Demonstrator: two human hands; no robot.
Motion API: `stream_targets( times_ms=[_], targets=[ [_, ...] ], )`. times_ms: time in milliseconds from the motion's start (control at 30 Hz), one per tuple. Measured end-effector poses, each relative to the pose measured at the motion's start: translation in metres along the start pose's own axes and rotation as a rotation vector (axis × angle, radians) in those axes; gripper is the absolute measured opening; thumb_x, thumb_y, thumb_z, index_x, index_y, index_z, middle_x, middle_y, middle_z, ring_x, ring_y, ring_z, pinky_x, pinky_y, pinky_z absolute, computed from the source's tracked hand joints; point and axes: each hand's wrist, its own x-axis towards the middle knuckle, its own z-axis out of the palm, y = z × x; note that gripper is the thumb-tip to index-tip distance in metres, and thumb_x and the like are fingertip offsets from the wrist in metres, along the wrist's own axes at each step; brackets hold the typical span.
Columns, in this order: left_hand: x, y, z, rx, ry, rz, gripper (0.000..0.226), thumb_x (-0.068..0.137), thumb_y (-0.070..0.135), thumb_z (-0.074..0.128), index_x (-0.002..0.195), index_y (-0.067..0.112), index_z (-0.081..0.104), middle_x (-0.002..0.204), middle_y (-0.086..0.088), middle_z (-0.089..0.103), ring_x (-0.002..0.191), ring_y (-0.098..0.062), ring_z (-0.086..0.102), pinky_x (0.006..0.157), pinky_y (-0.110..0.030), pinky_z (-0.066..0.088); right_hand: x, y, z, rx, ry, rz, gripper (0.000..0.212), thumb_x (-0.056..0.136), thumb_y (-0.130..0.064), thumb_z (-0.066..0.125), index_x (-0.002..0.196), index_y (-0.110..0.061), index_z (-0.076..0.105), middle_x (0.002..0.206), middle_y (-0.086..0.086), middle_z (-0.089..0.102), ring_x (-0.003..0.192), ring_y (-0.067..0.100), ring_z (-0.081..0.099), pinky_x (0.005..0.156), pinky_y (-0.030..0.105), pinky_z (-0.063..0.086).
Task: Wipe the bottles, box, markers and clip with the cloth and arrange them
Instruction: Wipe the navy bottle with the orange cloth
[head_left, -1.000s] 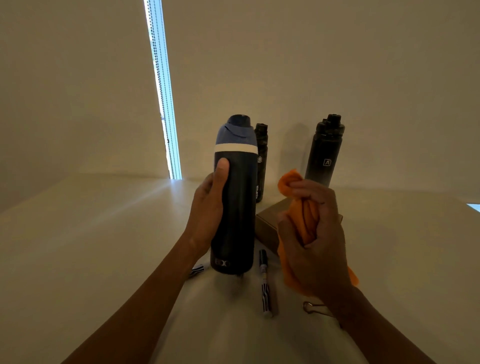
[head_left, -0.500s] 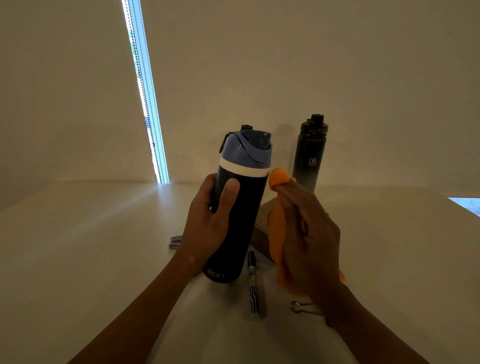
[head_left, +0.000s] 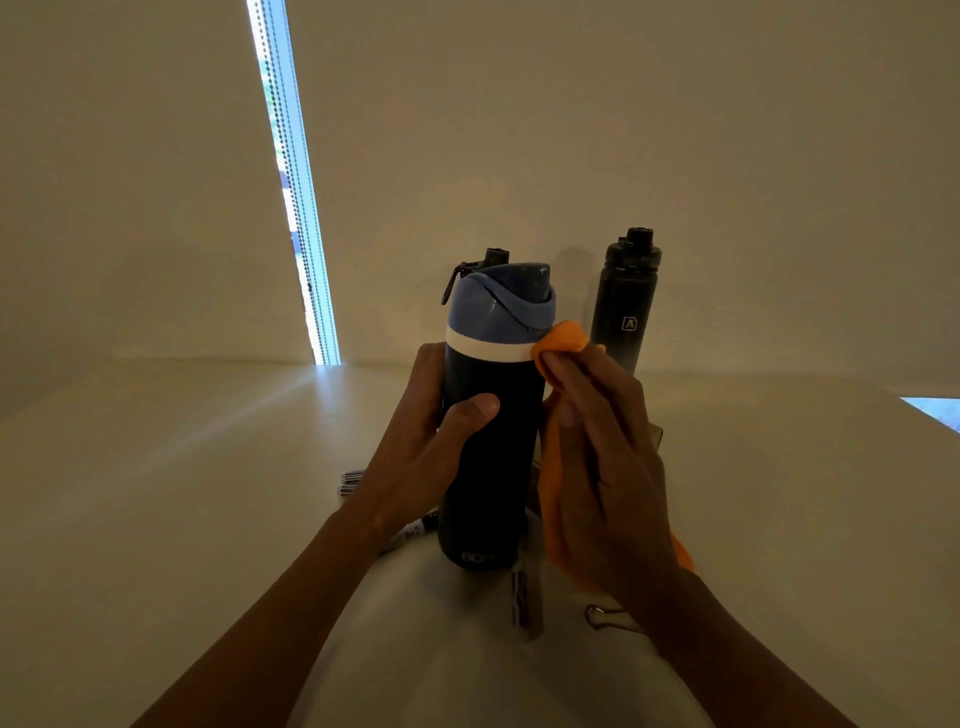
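My left hand (head_left: 423, 452) grips a dark navy bottle (head_left: 491, 467) with a blue lid and white band, held above the table. My right hand (head_left: 602, 478) holds an orange cloth (head_left: 563, 340) and presses it against the bottle's right side near the white band. A second black bottle (head_left: 626, 306) stands by the wall; a third one's cap (head_left: 496, 255) peeks out behind the held bottle. Markers lie on the table: one (head_left: 519, 597) below the bottle, others (head_left: 350, 480) left of my left wrist. A binder clip (head_left: 602, 618) lies by my right wrist. The box is almost wholly hidden behind my right hand.
A pale table (head_left: 182, 493) runs back to a plain wall. A bright window slit with a bead chain (head_left: 296, 182) is at the back left. Another bright patch (head_left: 935, 410) shows at the right edge.
The bottle has turned more upright in my left hand. My right hand has brought the cloth from beside the bottle up against its side, near the white band.
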Motion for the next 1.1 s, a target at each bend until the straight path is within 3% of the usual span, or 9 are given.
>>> stream_targets(
  times_ms=[233, 333, 467, 600, 700, 767, 867, 1000, 1100],
  targets=[
    [0.004, 0.001, -0.004, 0.033, -0.027, 0.006, 0.078, 0.073, 0.07, 0.069, 0.14, 0.048, 0.033, 0.127, 0.021, 0.063, 0.121, -0.011, 0.064, 0.1, -0.041, 0.056, 0.0, 0.001, -0.002, -0.072, -0.014, -0.011, 0.043, 0.105, -0.024, 0.039, 0.147, -0.013, 0.035, 0.142, -0.008, 0.04, 0.109, -0.008, 0.053, 0.091, 0.002, 0.039],
    [0.006, -0.001, -0.005, 0.025, -0.03, -0.02, 0.093, 0.067, 0.078, 0.071, 0.144, 0.043, 0.032, 0.126, 0.022, 0.063, 0.118, -0.011, 0.066, 0.096, -0.038, 0.059, -0.001, 0.004, -0.004, -0.09, -0.01, -0.017, 0.046, 0.103, -0.015, 0.042, 0.148, -0.015, 0.034, 0.142, -0.01, 0.04, 0.113, -0.014, 0.05, 0.094, 0.004, 0.04],
    [0.004, 0.0, -0.004, -0.02, -0.039, -0.008, 0.085, 0.073, 0.06, 0.072, 0.143, 0.038, 0.03, 0.124, 0.021, 0.063, 0.114, -0.006, 0.066, 0.084, -0.024, 0.058, -0.004, 0.006, -0.001, -0.077, -0.009, 0.007, 0.041, 0.105, -0.029, 0.037, 0.145, -0.024, 0.032, 0.113, -0.016, 0.049, 0.088, 0.012, 0.059, 0.076, 0.007, 0.05],
    [0.005, 0.001, -0.003, -0.005, -0.011, 0.044, 0.085, 0.075, 0.053, 0.071, 0.145, 0.035, 0.026, 0.123, 0.028, 0.06, 0.115, -0.003, 0.064, 0.082, -0.019, 0.056, -0.004, 0.007, 0.0, -0.047, -0.023, 0.011, 0.039, 0.106, -0.033, 0.033, 0.142, -0.019, 0.039, 0.111, -0.005, 0.052, 0.075, 0.015, 0.06, 0.065, 0.018, 0.054],
    [0.007, 0.006, -0.004, 0.038, 0.036, 0.068, 0.096, 0.067, 0.072, 0.075, 0.141, 0.036, 0.028, 0.116, 0.038, 0.06, 0.11, 0.002, 0.065, 0.077, -0.014, 0.055, -0.005, 0.01, 0.001, -0.031, -0.043, 0.046, 0.044, 0.107, -0.036, 0.033, 0.141, -0.011, 0.043, 0.115, -0.007, 0.054, 0.086, 0.0, 0.063, 0.069, 0.022, 0.056],
    [0.006, 0.007, -0.004, 0.089, 0.064, 0.061, 0.096, 0.061, 0.088, 0.064, 0.137, 0.04, 0.031, 0.111, 0.039, 0.061, 0.105, 0.004, 0.066, 0.073, -0.012, 0.054, -0.008, 0.011, 0.003, -0.023, -0.035, 0.068, 0.047, 0.106, -0.044, 0.03, 0.141, -0.016, 0.043, 0.109, -0.01, 0.059, 0.091, -0.013, 0.057, 0.076, 0.012, 0.053],
    [0.005, 0.007, -0.005, 0.155, 0.091, 0.012, 0.091, 0.059, 0.101, 0.046, 0.133, 0.047, 0.038, 0.112, 0.032, 0.062, 0.106, 0.001, 0.066, 0.076, -0.014, 0.054, -0.01, 0.012, 0.003, -0.039, -0.03, 0.068, 0.04, 0.107, -0.044, 0.031, 0.142, -0.026, 0.037, 0.103, -0.002, 0.063, 0.078, 0.001, 0.06, 0.068, 0.003, 0.047],
    [0.003, 0.009, -0.005, -0.014, 0.009, -0.037, 0.059, 0.086, 0.07, 0.051, 0.133, 0.035, 0.049, 0.113, 0.013, 0.068, 0.113, -0.013, 0.067, 0.088, -0.03, 0.058, -0.008, 0.012, 0.006, 0.016, -0.05, 0.024, 0.039, 0.106, -0.033, 0.035, 0.145, -0.036, 0.04, 0.123, 0.0, 0.058, 0.104, 0.005, 0.058, 0.088, 0.009, 0.047],
    [0.0, 0.009, -0.008, -0.11, -0.051, -0.102, 0.052, 0.089, 0.058, 0.055, 0.132, 0.03, 0.051, 0.114, -0.001, 0.067, 0.11, -0.026, 0.069, 0.088, -0.042, 0.06, -0.007, 0.009, 0.006, -0.054, -0.024, 0.059, 0.045, 0.108, -0.041, 0.03, 0.144, -0.017, 0.042, 0.133, -0.01, 0.049, 0.105, -0.001, 0.056, 0.089, 0.009, 0.047]
  ],
)
